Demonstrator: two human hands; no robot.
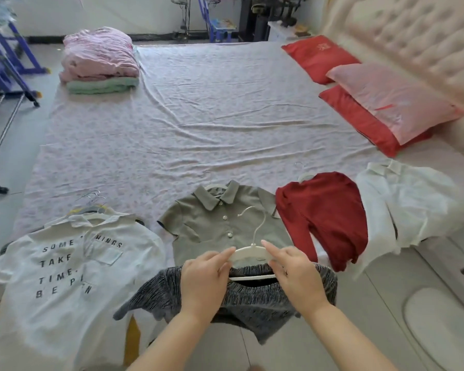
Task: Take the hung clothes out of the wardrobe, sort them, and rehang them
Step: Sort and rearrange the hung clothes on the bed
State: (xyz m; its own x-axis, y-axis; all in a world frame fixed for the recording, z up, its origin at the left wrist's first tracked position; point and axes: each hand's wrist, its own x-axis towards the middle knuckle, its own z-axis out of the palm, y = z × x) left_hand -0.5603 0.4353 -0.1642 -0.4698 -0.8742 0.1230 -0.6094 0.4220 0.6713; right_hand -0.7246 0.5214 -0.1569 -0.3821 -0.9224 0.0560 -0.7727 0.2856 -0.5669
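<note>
Closest in, the left hand (206, 277) and the right hand (295, 274) each hold one side of a white hanger (248, 253). The fingers are curled around it, and each pointer finger lies along its top. A grey stripy top (241, 301) hangs on this hanger, at the near edge of the bed (198, 116), and it hides the bottom of the shirt behind it. That one is a green shirt (214, 223) with a collar and small white buttons, lying flat on its own hanger. To the left lies a white shirt with black letters (65, 277), with a few hanger hooks (91, 199) poking out above its collar. To the right of the green shirt lies a red top (324, 218) on a hanger. A white blouse (407, 204) is just beside it, and its lower part hangs over the side of the bed. Past the clothes, the bed sheet is wrinkled. Farther right, a pink pillow (391, 103) lies on a red pillow (359, 124), and another red pillow (319, 58) is behind them, next to a padded headboard (413, 30). At the far left corner of the bed sits a pile of folded pink blankets (99, 52) on top of a green one (102, 86). A blue rack (16, 57) stands on the floor beside it.
</note>
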